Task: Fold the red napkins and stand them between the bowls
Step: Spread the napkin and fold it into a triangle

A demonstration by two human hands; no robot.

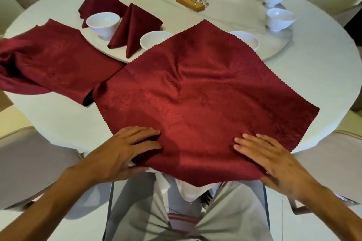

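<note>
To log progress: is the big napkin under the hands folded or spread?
Spread: the big napkin lies open on the table, four corners out.

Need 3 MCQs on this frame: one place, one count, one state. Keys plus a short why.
1. Where does the unfolded napkin lie?
A. On a chair
B. Spread at the near table edge
C. Inside a bowl

2. How many folded napkins stand by the near-left bowl?
A. Two
B. None
C. Five

3. How are the hands set?
A. Both raised clear
B. Both flat on the cloth
C. Both gripping a bowl

Key: B, its near corner overhangs the edge; A, one behind, one beside; B, left hand and right hand rest on it.
</note>
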